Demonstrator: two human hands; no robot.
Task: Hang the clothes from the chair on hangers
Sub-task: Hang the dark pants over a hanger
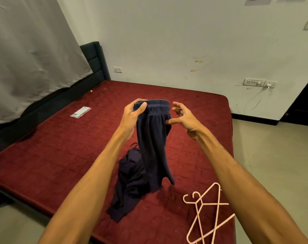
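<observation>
I hold up a pair of dark navy shorts over the red mattress. My left hand grips the left end of their elastic waistband, thumb on the front. My right hand hovers at the waistband's right end with fingers spread, its thumb tip touching the fabric. The shorts hang straight down, their hem near the mattress. A second dark navy garment lies crumpled on the mattress below my left forearm. Two pale pink hangers lie crossed on the mattress at the lower right.
A small clear plastic packet lies on the mattress at the left. A dark headboard and a grey sheet stand behind. The wall has sockets with a white cable. Tiled floor runs along the right of the bed.
</observation>
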